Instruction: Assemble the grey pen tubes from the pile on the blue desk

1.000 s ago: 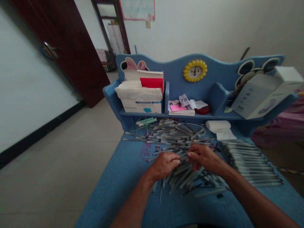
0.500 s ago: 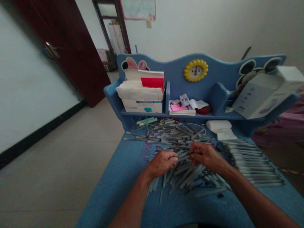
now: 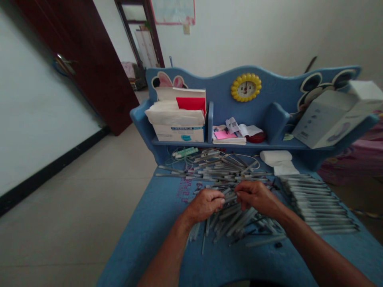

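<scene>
My left hand (image 3: 207, 205) is closed, thumb against curled fingers, over the left side of a loose pile of thin grey pen-like sticks (image 3: 236, 225). A slim stick (image 3: 229, 198) appears to run from it toward my right hand, though its ends are hidden in the fingers. My right hand (image 3: 254, 197) pinches with thumb and forefinger at the same height, a short gap away. What sits in its fingertips is too small to make out. Behind both hands, more such sticks (image 3: 221, 169) lie crosswise. To the right, a neat row of them (image 3: 320, 205) lies side by side.
A paper roll (image 3: 275, 158) stands behind the row on the blue desk (image 3: 143, 239). The raised shelf (image 3: 179, 144) holds a mask box (image 3: 179, 133), papers (image 3: 229, 139) and a tilted white box (image 3: 326, 119). A small black piece (image 3: 278, 245) lies near the front.
My right hand has moved slightly left, its fingertips nearer my left hand. My left hand stays about where it was.
</scene>
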Tool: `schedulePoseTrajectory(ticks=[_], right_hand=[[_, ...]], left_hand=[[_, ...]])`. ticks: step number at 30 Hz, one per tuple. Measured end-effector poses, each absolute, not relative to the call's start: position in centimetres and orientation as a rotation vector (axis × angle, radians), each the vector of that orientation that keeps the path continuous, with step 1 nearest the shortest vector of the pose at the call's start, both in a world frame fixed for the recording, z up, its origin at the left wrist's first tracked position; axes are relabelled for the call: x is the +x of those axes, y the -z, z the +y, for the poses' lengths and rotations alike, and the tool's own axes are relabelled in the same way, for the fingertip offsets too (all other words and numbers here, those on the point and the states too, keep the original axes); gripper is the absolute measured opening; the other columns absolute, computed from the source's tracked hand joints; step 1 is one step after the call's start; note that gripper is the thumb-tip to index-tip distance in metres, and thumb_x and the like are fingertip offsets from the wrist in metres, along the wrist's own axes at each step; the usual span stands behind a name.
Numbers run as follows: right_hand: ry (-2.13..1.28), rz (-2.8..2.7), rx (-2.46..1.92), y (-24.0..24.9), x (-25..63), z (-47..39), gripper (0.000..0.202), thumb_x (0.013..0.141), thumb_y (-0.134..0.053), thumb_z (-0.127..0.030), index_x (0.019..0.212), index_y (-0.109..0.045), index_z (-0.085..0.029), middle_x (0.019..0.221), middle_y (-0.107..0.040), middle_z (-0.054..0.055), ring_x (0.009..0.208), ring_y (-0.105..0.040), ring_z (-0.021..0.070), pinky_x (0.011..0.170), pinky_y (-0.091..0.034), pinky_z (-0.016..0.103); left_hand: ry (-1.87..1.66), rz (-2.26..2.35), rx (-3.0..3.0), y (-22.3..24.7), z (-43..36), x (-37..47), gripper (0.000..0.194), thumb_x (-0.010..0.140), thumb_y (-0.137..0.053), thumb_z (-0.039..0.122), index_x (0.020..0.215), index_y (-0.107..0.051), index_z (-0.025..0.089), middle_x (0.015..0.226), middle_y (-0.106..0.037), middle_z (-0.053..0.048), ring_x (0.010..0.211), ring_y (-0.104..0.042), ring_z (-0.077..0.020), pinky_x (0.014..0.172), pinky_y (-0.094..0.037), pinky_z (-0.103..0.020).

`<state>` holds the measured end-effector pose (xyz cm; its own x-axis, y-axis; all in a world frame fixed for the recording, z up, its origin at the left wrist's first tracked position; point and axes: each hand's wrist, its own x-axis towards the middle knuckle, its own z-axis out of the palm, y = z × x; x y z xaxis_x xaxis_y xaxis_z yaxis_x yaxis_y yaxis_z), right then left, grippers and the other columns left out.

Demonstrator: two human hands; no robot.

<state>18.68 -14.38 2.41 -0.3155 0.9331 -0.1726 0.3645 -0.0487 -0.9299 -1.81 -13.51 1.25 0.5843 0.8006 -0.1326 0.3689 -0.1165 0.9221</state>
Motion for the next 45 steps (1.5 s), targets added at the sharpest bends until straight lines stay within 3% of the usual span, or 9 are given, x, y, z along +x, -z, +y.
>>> schedulePoseTrajectory(ticks=[8, 15, 25, 31, 34, 38, 42, 45], right_hand=[[-1.359, -1.403, -1.481, -3.7, 21.8, -13.7, 0.019, 0.067, -0.055, -0.035, 0.074, -0.054, -0.017, 0.057, -0.061, -0.002, 0.038, -0.055, 0.0104, 0.038, -0.04, 0.022], [-1.283, -1.409, -1.632, -1.7, 22.0, -13.1, 0.016, 0.07, -0.049, -0.033, 0.074, -0.053, -0.018, 0.05, -0.057, -0.004, 0.029, -0.047, 0.0083, 0.03, -0.033, 0.019], [-1.109, -1.6, -1.752, 0.3, 21.7, -12.6, 0.023, 0.075, -0.049, -0.035, 0.081, -0.062, -0.017, 0.044, -0.054, -0.004, 0.028, -0.045, 0.011, 0.033, -0.03, 0.022], [-0.741, -1.889, -1.664, -1.8, 18.7, -15.0, 0.029, 0.081, -0.045, -0.042, 0.078, -0.064, -0.021, 0.06, -0.062, 0.002, 0.057, -0.058, 0.0165, 0.052, -0.036, 0.024], [-0.811, -2.015, -1.549, -2.6, 15.2, -16.5, 0.03, 0.082, -0.045, -0.044, 0.087, -0.064, -0.022, 0.061, -0.062, 0.0, 0.055, -0.055, 0.0148, 0.052, -0.033, 0.023], [-0.791, -2.023, -1.573, -2.5, 11.7, -17.0, 0.023, 0.082, -0.047, -0.037, 0.073, -0.06, -0.02, 0.059, -0.06, 0.0, 0.053, -0.052, 0.0125, 0.052, -0.031, 0.021], [-0.843, -1.956, -1.582, -2.0, 9.8, -17.0, 0.027, 0.085, -0.041, -0.034, 0.07, -0.057, -0.018, 0.06, -0.06, 0.002, 0.055, -0.052, 0.0125, 0.051, -0.03, 0.021], [-0.92, -1.937, -1.541, -1.9, 8.4, -17.5, 0.032, 0.089, -0.034, -0.034, 0.075, -0.057, -0.018, 0.062, -0.061, 0.003, 0.055, -0.054, 0.0129, 0.051, -0.032, 0.021]], left_hand=[[-0.402, 1.124, 1.578, -1.9, -12.3, -6.2, 0.018, 0.071, -0.053, 0.026, 0.079, -0.063, 0.014, 0.06, -0.058, 0.001, 0.051, -0.05, -0.0093, 0.046, -0.037, -0.017], [-0.697, 1.334, 1.397, -1.5, -11.1, -9.3, 0.015, 0.065, -0.062, 0.026, 0.073, -0.062, 0.013, 0.057, -0.06, 0.001, 0.046, -0.051, -0.009, 0.042, -0.038, -0.017], [-1.069, 0.941, 0.848, -1.5, -12.0, -4.6, 0.018, 0.07, -0.065, 0.022, 0.084, -0.059, 0.011, 0.078, -0.067, -0.008, 0.066, -0.063, -0.0158, 0.062, -0.053, -0.03], [-1.188, 0.829, 0.63, -1.2, -12.2, -3.1, 0.012, 0.074, -0.061, 0.013, 0.084, -0.056, 0.012, 0.081, -0.067, -0.008, 0.071, -0.065, -0.0173, 0.068, -0.054, -0.034], [-1.222, 0.798, 0.576, -1.3, -12.5, -2.4, 0.01, 0.075, -0.059, 0.012, 0.085, -0.056, 0.012, 0.082, -0.067, -0.008, 0.072, -0.065, -0.0166, 0.069, -0.054, -0.033], [-1.275, 0.744, 0.531, -1.4, -12.9, -1.7, 0.007, 0.076, -0.059, 0.011, 0.082, -0.056, 0.012, 0.079, -0.066, -0.006, 0.069, -0.064, -0.0142, 0.069, -0.054, -0.032], [-1.279, 0.64, 0.433, -1.6, -12.8, -1.8, 0.011, 0.079, -0.058, 0.023, 0.082, -0.056, 0.012, 0.07, -0.06, -0.002, 0.055, -0.056, -0.0082, 0.054, -0.051, -0.023], [-1.253, 0.601, 0.359, -2.0, -12.5, -2.4, 0.018, 0.081, -0.057, 0.03, 0.081, -0.054, 0.013, 0.059, -0.05, 0.003, 0.043, -0.045, -0.0036, 0.037, -0.037, -0.013]])
